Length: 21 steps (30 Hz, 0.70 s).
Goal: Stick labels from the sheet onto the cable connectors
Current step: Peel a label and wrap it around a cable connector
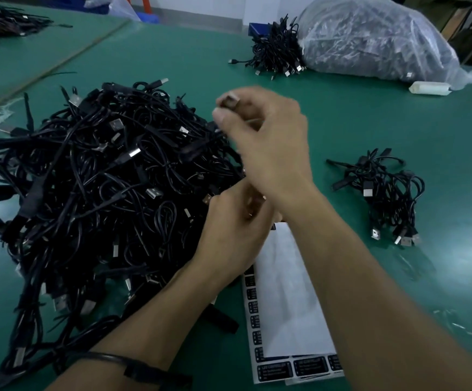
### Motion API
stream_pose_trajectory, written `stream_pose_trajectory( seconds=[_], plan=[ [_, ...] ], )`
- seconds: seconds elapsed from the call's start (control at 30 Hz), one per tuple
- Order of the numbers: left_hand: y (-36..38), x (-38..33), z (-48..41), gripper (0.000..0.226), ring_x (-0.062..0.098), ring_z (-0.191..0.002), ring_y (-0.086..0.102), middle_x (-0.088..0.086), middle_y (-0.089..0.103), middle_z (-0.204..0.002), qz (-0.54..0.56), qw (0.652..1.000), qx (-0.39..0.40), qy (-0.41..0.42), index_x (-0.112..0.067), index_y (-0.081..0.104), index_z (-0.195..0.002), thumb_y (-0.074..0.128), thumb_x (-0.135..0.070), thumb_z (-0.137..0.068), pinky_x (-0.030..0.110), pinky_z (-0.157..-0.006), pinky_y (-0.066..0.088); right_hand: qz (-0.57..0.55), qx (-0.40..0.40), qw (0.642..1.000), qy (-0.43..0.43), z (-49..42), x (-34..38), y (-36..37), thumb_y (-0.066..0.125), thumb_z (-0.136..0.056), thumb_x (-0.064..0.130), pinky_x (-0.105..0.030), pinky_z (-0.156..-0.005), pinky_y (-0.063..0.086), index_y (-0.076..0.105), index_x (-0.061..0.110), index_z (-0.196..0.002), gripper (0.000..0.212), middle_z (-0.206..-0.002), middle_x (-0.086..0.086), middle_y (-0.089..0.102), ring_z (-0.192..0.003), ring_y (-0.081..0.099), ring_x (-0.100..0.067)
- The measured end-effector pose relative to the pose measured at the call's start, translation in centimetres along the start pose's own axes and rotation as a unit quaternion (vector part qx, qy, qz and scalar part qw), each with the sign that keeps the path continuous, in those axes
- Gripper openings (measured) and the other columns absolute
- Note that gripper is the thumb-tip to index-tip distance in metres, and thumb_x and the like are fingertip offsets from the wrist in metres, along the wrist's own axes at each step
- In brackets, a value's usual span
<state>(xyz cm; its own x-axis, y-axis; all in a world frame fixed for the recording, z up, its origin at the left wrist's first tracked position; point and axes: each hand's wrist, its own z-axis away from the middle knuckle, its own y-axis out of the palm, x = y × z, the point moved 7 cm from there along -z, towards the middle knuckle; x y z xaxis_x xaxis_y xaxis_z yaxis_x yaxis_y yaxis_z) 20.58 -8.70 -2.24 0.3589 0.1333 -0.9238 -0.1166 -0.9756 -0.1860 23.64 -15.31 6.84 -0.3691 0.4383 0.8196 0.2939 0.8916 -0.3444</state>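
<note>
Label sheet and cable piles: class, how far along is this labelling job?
Done: the label sheet is mostly bare backing, with labels only along its left and bottom edges; a small cable pile lies at the right, possibly finished. In hand: the right hand pinches a connector; the left hand is blurred. Left: the large cable pile, apparently most of the job.

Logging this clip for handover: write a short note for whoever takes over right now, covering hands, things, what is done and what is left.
Right hand: pinches a cable connector, raised over the big cable pile.
Left hand: fingers curled at the top of the label sheet; too blurred to tell what it holds.
Done: the sheet is mostly peeled. A small cable pile on the right is probably the finished ones.
Left: labels along the sheet's left edge and bottom row; the held connector, then the big pile.
</note>
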Motion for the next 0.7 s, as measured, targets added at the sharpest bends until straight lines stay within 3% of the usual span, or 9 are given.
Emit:
stream_pose_trajectory(
  seconds=[0.07,0.1,0.17,0.23,0.33,0.47,0.57,0.63,0.7],
  plan=[
    [-0.1,0.0,0.0,0.008,0.005,-0.062,0.062,-0.011,0.066,-0.064,0.04,0.999,-0.009,-0.007,-0.028,0.06,-0.083,0.058,-0.024,-0.09,0.03,-0.063,0.05,-0.108,-0.03,0.994,-0.004,0.1,0.3,-1.2,0.073,-0.089,0.014,-0.029,-0.069,0.056,0.073,0.02,-0.093,0.007,-0.08,0.004,0.072,-0.068,0.068,-0.011],
    [-0.2,-0.1,0.0,0.008,0.014,-0.065,0.066,-0.006,0.068,-0.066,0.061,0.998,-0.018,-0.014,-0.022,0.061,-0.094,0.059,-0.029,-0.091,0.039,-0.065,0.053,-0.148,-0.038,0.988,-0.001,0.2,0.3,-1.7,0.071,-0.091,0.012,-0.025,-0.062,0.054,0.071,0.02,-0.093,0.008,-0.079,0.001,0.071,-0.063,0.067,-0.012],
    [-0.4,-0.3,0.0,0.03,0.021,-0.068,0.067,0.0,0.071,-0.069,0.085,0.996,-0.033,-0.022,-0.02,0.058,-0.107,0.06,-0.042,-0.087,0.047,-0.066,0.054,-0.196,-0.038,0.98,0.019,0.7,-0.1,-2.4,0.069,-0.093,0.01,-0.02,-0.054,0.048,0.069,0.018,-0.093,0.008,-0.075,-0.002,0.069,-0.056,0.06,-0.012],
    [-0.7,-0.6,0.0,0.037,0.017,-0.069,0.068,0.001,0.073,-0.074,0.119,0.991,-0.049,-0.031,-0.019,0.054,-0.115,0.062,-0.043,-0.087,0.04,-0.062,0.052,-0.209,-0.021,0.977,0.043,1.4,-0.8,-2.4,0.067,-0.094,0.009,-0.019,-0.049,0.046,0.069,0.016,-0.094,0.007,-0.069,-0.001,0.068,-0.051,0.057,-0.008],
    [-1.0,-0.6,0.0,0.032,0.01,-0.07,0.067,-0.002,0.072,-0.076,0.189,0.979,-0.067,-0.039,-0.014,0.051,-0.118,0.058,-0.029,-0.091,0.023,-0.06,0.051,-0.221,0.012,0.973,0.059,2.4,-1.3,-2.0,0.067,-0.095,0.009,-0.016,-0.044,0.044,0.07,0.017,-0.093,0.009,-0.066,0.0,0.067,-0.051,0.059,-0.002],
    [-1.5,-0.3,-0.4,0.026,0.017,-0.065,0.064,0.003,0.074,-0.076,0.28,0.952,-0.089,-0.081,-0.016,0.052,-0.115,0.044,-0.024,-0.092,0.029,-0.055,0.048,-0.287,-0.001,0.956,0.061,3.2,-1.6,-2.6,0.063,-0.097,0.01,-0.017,-0.048,0.049,0.068,0.016,-0.091,0.01,-0.063,0.008,0.063,-0.05,0.056,-0.003],
    [-2.1,0.3,-0.7,0.045,0.017,-0.061,0.064,0.004,0.073,-0.074,0.384,0.908,-0.109,-0.126,-0.02,0.054,-0.12,0.041,-0.048,-0.086,0.028,-0.055,0.051,-0.321,-0.024,0.944,0.064,3.5,-2.4,-4.0,0.059,-0.098,0.021,-0.016,-0.047,0.038,0.071,0.021,-0.086,0.017,-0.061,0.013,0.054,-0.048,0.04,-0.001],
    [-2.3,0.2,-0.7,0.046,0.014,-0.062,0.066,0.001,0.073,-0.073,0.381,0.91,-0.108,-0.124,-0.019,0.055,-0.122,0.038,-0.054,-0.096,0.026,-0.057,0.054,-0.361,0.014,0.928,0.087,3.9,-3.1,-4.2,0.057,-0.097,0.025,-0.017,-0.046,0.032,0.074,0.024,-0.084,0.021,-0.052,0.011,0.041,-0.044,0.033,-0.003],
    [-2.5,0.1,-0.6,0.038,0.012,-0.059,0.065,0.001,0.072,-0.07,0.352,0.92,-0.124,-0.118,-0.018,0.058,-0.117,0.035,-0.045,-0.106,0.023,-0.055,0.053,-0.358,0.079,0.922,0.122,4.8,-3.8,-4.1,0.059,-0.094,0.028,-0.017,-0.046,0.031,0.076,0.022,-0.084,0.02,-0.048,0.011,0.037,-0.043,0.031,-0.004]
  ],
)
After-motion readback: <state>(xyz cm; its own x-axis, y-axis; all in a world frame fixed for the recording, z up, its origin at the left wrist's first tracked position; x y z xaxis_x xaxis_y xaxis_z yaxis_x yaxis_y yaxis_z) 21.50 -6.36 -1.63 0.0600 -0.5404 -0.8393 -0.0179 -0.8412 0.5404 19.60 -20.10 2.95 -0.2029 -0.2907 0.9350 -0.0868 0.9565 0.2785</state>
